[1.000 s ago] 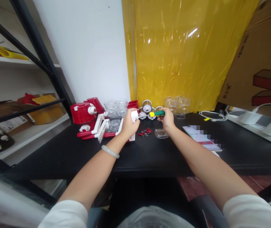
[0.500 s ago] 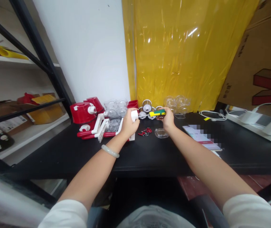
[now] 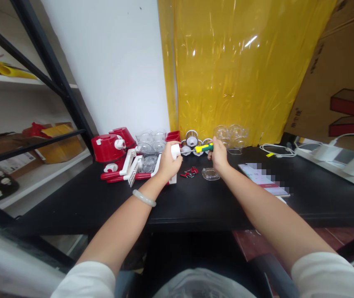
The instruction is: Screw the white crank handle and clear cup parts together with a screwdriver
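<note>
My left hand [image 3: 168, 161] is closed around a white cylindrical plastic part [image 3: 175, 151], whose open-looking end faces right. In my right hand [image 3: 219, 154] is the handle of a green and yellow screwdriver [image 3: 204, 147]. Its metal shaft points left and reaches the white part; the tip itself is hidden. Small red and black pieces [image 3: 189, 172] lie on the table below, between my hands. Beside them, under my right hand, is a clear plastic lid-like piece [image 3: 210, 174]. Several round metallic parts with white ends [image 3: 191, 138] are stacked just behind the screwdriver.
Red plastic housings [image 3: 106, 148] and white-and-red handles [image 3: 130, 167] are grouped at left. Clear cups [image 3: 152, 140] stand behind them, more clear pieces [image 3: 231, 134] at back right. A phone [image 3: 263, 180] and a power strip [image 3: 335, 165] with cables lie right on the black table [image 3: 189, 207].
My right hand has shifted its grip on the screwdriver handle, and the handle shows turned, with its green and yellow faces changed. My left hand and the white part stay in place.
</note>
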Demonstrator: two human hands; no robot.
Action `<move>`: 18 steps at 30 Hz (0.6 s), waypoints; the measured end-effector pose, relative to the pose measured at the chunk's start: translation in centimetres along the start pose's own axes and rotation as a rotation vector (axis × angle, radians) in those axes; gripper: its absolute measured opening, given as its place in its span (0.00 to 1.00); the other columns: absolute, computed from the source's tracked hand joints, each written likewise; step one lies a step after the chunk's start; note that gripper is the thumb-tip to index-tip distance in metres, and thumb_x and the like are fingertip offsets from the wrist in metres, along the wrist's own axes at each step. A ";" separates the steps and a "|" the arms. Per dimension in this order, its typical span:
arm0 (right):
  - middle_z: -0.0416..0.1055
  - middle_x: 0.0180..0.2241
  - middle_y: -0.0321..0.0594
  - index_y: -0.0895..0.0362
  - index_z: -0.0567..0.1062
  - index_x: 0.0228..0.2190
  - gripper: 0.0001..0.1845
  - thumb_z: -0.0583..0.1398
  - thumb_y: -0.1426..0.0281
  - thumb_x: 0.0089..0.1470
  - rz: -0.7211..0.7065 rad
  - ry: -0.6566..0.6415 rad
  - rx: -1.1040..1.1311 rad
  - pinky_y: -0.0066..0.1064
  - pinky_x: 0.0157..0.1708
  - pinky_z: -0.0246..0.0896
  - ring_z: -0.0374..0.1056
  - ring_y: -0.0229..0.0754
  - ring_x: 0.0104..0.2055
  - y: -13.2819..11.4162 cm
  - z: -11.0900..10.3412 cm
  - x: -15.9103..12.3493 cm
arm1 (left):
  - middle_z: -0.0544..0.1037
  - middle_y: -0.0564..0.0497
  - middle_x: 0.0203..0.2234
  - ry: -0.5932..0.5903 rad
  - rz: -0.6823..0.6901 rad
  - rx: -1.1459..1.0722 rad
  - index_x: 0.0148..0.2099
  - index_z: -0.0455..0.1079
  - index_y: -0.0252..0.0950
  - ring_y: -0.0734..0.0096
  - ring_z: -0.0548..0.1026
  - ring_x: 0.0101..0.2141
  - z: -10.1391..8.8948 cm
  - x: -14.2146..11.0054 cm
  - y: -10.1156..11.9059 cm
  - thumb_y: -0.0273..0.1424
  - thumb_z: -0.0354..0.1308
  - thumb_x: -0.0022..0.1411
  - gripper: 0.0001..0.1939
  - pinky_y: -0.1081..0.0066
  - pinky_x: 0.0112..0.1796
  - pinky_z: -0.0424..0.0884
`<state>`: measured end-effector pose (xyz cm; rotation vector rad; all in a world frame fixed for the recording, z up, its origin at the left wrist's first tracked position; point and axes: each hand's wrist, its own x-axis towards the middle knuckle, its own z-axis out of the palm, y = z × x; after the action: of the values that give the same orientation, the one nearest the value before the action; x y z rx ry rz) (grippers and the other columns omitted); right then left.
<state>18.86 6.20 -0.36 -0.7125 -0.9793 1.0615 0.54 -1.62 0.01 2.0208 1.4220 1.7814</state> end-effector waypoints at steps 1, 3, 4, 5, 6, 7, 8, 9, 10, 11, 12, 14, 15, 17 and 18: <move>0.62 0.17 0.28 0.53 0.69 0.28 0.21 0.59 0.47 0.53 0.013 0.000 0.008 0.26 0.14 0.50 0.56 0.32 0.14 0.0 0.0 0.0 | 0.79 0.50 0.39 0.003 -0.002 0.005 0.53 0.65 0.40 0.65 0.79 0.39 0.0 0.0 0.0 0.19 0.56 0.52 0.26 0.64 0.43 0.76; 0.66 0.20 0.31 0.54 0.71 0.29 0.18 0.55 0.52 0.56 0.045 -0.005 0.038 0.27 0.15 0.55 0.59 0.33 0.16 -0.1 0.0 0.0 | 0.79 0.50 0.39 0.007 -0.004 0.013 0.53 0.65 0.40 0.65 0.79 0.39 0.0 0.0 0.1 0.19 0.56 0.52 0.26 0.64 0.43 0.76; 0.68 0.23 0.32 0.54 0.71 0.30 0.17 0.54 0.55 0.57 0.055 -0.007 0.052 0.28 0.16 0.57 0.60 0.33 0.16 -0.2 0.0 0.0 | 0.79 0.50 0.39 0.010 -0.004 0.013 0.53 0.66 0.40 0.65 0.79 0.39 -0.1 0.0 0.1 0.19 0.56 0.52 0.26 0.64 0.43 0.75; 0.70 0.25 0.32 0.54 0.72 0.30 0.15 0.53 0.57 0.56 0.058 -0.009 0.063 0.28 0.17 0.58 0.61 0.33 0.17 -0.2 -0.1 0.0 | 0.79 0.50 0.39 0.010 -0.004 0.012 0.53 0.66 0.40 0.65 0.79 0.39 -0.1 0.0 0.2 0.19 0.56 0.52 0.26 0.64 0.43 0.75; 0.71 0.26 0.33 0.55 0.72 0.30 0.14 0.53 0.59 0.56 0.056 -0.010 0.067 0.28 0.17 0.58 0.61 0.33 0.17 -0.2 -0.1 0.0 | 0.79 0.50 0.40 0.009 -0.004 0.009 0.53 0.66 0.40 0.64 0.79 0.39 -0.1 0.0 0.2 0.19 0.56 0.52 0.26 0.63 0.43 0.75; 0.71 0.27 0.33 0.55 0.72 0.29 0.13 0.53 0.60 0.55 0.052 -0.009 0.068 0.28 0.17 0.58 0.61 0.32 0.17 -0.2 -0.1 0.0 | 0.79 0.50 0.40 0.006 -0.006 0.007 0.53 0.66 0.40 0.64 0.79 0.39 -0.1 0.0 0.3 0.18 0.55 0.51 0.26 0.63 0.44 0.75; 0.71 0.27 0.33 0.55 0.72 0.29 0.13 0.54 0.60 0.54 0.049 -0.007 0.064 0.28 0.17 0.58 0.61 0.32 0.17 -0.2 -0.1 0.0 | 0.79 0.50 0.39 0.004 -0.009 0.007 0.53 0.66 0.40 0.65 0.79 0.39 -0.1 0.0 0.4 0.18 0.55 0.51 0.26 0.63 0.44 0.75; 0.70 0.26 0.32 0.55 0.72 0.29 0.12 0.55 0.60 0.54 0.048 -0.004 0.058 0.28 0.16 0.57 0.61 0.32 0.16 -0.2 -0.1 0.1 | 0.79 0.50 0.39 0.001 -0.012 0.009 0.53 0.66 0.39 0.65 0.79 0.39 -0.1 0.0 0.4 0.18 0.55 0.51 0.26 0.63 0.43 0.75; 0.69 0.24 0.31 0.54 0.71 0.29 0.12 0.56 0.58 0.53 0.047 -0.001 0.051 0.27 0.16 0.55 0.60 0.33 0.16 -0.1 0.0 0.1 | 0.79 0.50 0.39 -0.002 -0.013 0.009 0.53 0.66 0.39 0.65 0.79 0.39 -0.1 -0.1 0.5 0.18 0.55 0.51 0.26 0.63 0.43 0.75; 0.67 0.22 0.30 0.54 0.71 0.29 0.13 0.57 0.57 0.53 0.043 -0.001 0.044 0.27 0.16 0.54 0.59 0.33 0.16 -0.1 0.0 0.2 | 0.79 0.50 0.39 -0.001 -0.013 0.009 0.53 0.66 0.39 0.65 0.79 0.39 -0.2 0.0 0.5 0.18 0.55 0.51 0.26 0.63 0.43 0.75; 0.65 0.21 0.29 0.54 0.70 0.29 0.14 0.59 0.55 0.52 0.038 0.000 0.037 0.26 0.15 0.52 0.58 0.32 0.16 0.0 0.0 0.2 | 0.79 0.50 0.39 0.003 -0.011 0.008 0.53 0.65 0.39 0.65 0.79 0.38 -0.2 0.0 0.5 0.18 0.55 0.51 0.26 0.63 0.43 0.75; 0.64 0.20 0.27 0.53 0.69 0.30 0.19 0.61 0.50 0.51 0.014 -0.005 0.027 0.26 0.14 0.49 0.55 0.31 0.15 0.2 0.0 0.3 | 0.79 0.51 0.39 0.010 -0.007 0.013 0.53 0.65 0.40 0.65 0.79 0.38 -0.2 0.0 0.6 0.18 0.55 0.51 0.26 0.64 0.43 0.76; 0.64 0.21 0.28 0.53 0.68 0.29 0.21 0.61 0.48 0.50 -0.001 -0.008 0.020 0.26 0.14 0.47 0.54 0.30 0.15 0.2 0.0 0.3 | 0.79 0.51 0.38 0.014 -0.006 0.017 0.53 0.65 0.40 0.66 0.79 0.38 -0.2 0.0 0.6 0.19 0.55 0.51 0.26 0.64 0.43 0.76; 0.65 0.22 0.29 0.53 0.68 0.28 0.25 0.62 0.44 0.49 -0.033 -0.012 0.003 0.27 0.13 0.45 0.52 0.29 0.14 0.2 -0.1 0.3 | 0.78 0.52 0.38 0.017 -0.008 0.024 0.53 0.65 0.40 0.66 0.79 0.38 -0.2 0.0 0.6 0.19 0.56 0.51 0.26 0.65 0.43 0.76; 0.65 0.22 0.29 0.53 0.68 0.28 0.26 0.61 0.43 0.49 -0.043 -0.011 -0.008 0.27 0.13 0.46 0.52 0.30 0.14 0.3 -0.1 0.2 | 0.78 0.52 0.38 0.016 -0.008 0.024 0.53 0.66 0.40 0.66 0.79 0.38 -0.1 0.0 0.5 0.19 0.56 0.51 0.26 0.65 0.42 0.76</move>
<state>18.86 6.49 -0.54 -0.6902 -1.0045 1.0256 0.74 -2.00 0.38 2.0137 1.4613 1.7902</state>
